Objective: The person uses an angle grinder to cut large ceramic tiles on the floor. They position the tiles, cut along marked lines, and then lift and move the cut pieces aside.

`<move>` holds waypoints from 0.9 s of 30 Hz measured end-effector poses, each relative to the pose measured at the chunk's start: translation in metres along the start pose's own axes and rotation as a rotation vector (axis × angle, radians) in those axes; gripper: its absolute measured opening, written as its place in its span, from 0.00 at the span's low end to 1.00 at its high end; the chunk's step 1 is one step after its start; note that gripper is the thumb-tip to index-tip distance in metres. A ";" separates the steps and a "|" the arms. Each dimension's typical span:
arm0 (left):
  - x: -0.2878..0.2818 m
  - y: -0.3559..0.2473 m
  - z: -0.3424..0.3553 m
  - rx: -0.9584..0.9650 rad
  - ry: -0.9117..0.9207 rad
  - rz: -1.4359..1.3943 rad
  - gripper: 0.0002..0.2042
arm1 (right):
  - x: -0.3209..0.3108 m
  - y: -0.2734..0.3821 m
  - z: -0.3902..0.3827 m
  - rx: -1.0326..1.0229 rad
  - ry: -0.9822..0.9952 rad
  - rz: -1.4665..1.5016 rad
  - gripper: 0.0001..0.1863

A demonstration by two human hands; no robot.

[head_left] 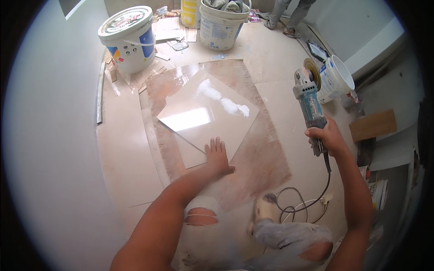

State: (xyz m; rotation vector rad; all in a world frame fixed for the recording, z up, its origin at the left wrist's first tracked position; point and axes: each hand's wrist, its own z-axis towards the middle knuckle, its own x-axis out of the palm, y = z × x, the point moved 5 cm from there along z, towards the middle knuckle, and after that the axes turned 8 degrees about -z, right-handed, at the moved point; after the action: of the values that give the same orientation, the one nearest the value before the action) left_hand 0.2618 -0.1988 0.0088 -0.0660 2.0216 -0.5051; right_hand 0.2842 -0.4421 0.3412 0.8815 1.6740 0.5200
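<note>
A glossy beige tile (181,118) with white powder patches lies diagonally over another tile piece (190,153) on a dusty reddish-brown board (275,162). My left hand (217,156) rests palm down on the near part of the tiles, fingers straight. At the right, my right hand (327,137) grips a teal angle grinder (312,108), held upright with its disc (316,72) at the top. Its black cord (327,165) drops toward the floor and loops beside my right knee.
Behind are a lidded bucket (124,49), a filled white bucket (219,29), a yellow container (190,13) and another person's legs (296,16). A tipped bucket (339,79) and wooden board (373,124) are at right. Walls (58,113) border the workspace; tile scraps (167,29) litter the back.
</note>
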 end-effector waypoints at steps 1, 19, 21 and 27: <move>-0.002 -0.002 0.004 -0.012 -0.022 0.040 0.61 | -0.001 0.002 0.002 0.013 -0.011 0.000 0.22; -0.044 0.107 -0.033 -0.243 0.224 0.218 0.66 | 0.243 -0.078 0.202 -0.228 0.219 0.238 0.42; -0.043 0.108 -0.029 -0.265 0.263 0.235 0.68 | 0.283 -0.070 0.224 -0.182 0.265 0.155 0.43; -0.029 0.109 -0.024 -0.358 0.198 0.181 0.67 | 0.362 -0.040 0.283 -0.167 0.328 0.193 0.43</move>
State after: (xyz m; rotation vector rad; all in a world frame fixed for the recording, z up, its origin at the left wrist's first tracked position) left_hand 0.2737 -0.0842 0.0016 -0.0512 2.2666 -0.0315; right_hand 0.5051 -0.2160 0.0059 0.8733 1.8147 0.9654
